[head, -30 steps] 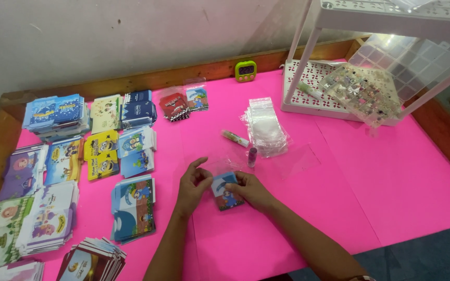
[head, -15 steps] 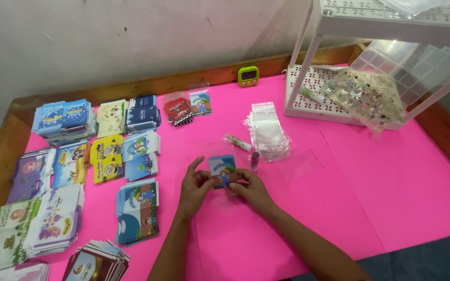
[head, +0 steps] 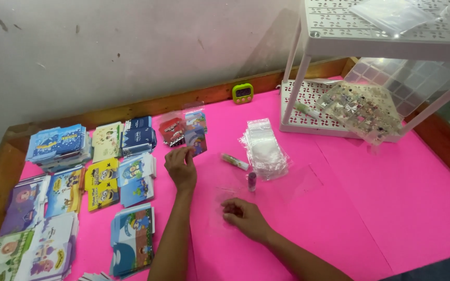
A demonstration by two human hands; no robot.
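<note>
While stacks of small illustrated cards lie in rows along the left of the pink-covered desk, a person reaches the left hand forward to a small bagged picture card, its fingertips pinching the card's lower edge in a tight grip. That card lies just in front of a small pile of red and blue bagged cards near the desk's wooden back rim. The right hand rests closer to the person, fingers curled loosely over an empty clear plastic sleeve lying flat on the pink surface; whether its grip actually pinches the film cannot be told. Just beyond that hand stand a small dark purple vial, a slim pale tube and a stack of clear plastic bags. A white perforated plastic rack fills the right rear corner, and a small green digital timer sits against the back rim.
</note>
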